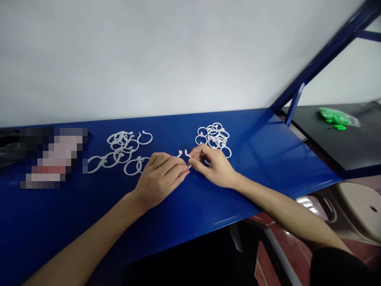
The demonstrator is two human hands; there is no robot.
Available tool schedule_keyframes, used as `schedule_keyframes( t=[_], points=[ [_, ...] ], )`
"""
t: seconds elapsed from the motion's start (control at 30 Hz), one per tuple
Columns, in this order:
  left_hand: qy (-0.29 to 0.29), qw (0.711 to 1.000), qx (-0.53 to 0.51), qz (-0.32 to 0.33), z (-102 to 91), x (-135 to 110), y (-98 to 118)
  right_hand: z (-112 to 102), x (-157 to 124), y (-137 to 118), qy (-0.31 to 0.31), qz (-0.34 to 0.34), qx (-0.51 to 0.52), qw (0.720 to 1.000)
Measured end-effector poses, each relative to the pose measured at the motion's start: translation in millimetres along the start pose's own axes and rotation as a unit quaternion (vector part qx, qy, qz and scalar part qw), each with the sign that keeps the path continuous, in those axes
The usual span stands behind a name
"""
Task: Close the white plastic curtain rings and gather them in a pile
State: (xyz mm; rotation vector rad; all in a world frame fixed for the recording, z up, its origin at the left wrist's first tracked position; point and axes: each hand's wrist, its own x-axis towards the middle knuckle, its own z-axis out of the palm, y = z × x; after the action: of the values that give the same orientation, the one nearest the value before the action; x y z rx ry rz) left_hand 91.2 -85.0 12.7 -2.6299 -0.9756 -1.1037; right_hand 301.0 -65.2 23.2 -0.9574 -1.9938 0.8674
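Between my two hands is a white plastic snap ring (187,153), its two ends standing apart and pointing toward the wall. My left hand (160,178) is closed on the ring's left side, the fingers hiding much of it. My right hand (216,165) pinches the other side between thumb and fingers. Left of my hands lies a loose spread of white rings (119,147), at least one with a gap between its ends. A tighter pile of white rings (214,135) sits just beyond my right hand, which partly covers it.
The blue table (190,230) runs along a pale wall (154,55). A blurred-out flat item (56,155) and a dark bag (12,147) lie at left. At right are a blue frame bar (321,57), a black table (342,139) with a green packet (337,118), and a beige stool (360,206).
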Motion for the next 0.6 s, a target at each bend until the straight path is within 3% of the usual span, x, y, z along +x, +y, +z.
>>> schedule_keyframes(
  t=[0.1,0.2,0.27,0.43,0.6],
  points=[
    [0.027,0.987,-0.116,-0.108,-1.1,1.4,2.9,-2.6,-0.6,-0.5,0.014,-0.008,-0.005,1.000],
    [0.052,0.943,-0.194,-0.266,-1.0,0.8,1.9,-5.7,-0.8,0.1,0.022,-0.027,-0.028,0.999],
    [0.039,0.918,-0.222,-0.327,0.1,-0.9,-1.7,-6.7,-1.1,1.2,0.022,-0.037,-0.047,0.998],
    [-0.037,0.902,-0.268,-0.336,-0.2,-1.3,-7.2,-6.8,-2.6,3.6,0.019,-0.067,-0.082,0.994],
    [-0.042,0.915,-0.233,-0.326,-3.0,3.1,-1.9,-6.3,-3.3,5.0,-0.010,-0.132,-0.119,0.984]
  ],
)
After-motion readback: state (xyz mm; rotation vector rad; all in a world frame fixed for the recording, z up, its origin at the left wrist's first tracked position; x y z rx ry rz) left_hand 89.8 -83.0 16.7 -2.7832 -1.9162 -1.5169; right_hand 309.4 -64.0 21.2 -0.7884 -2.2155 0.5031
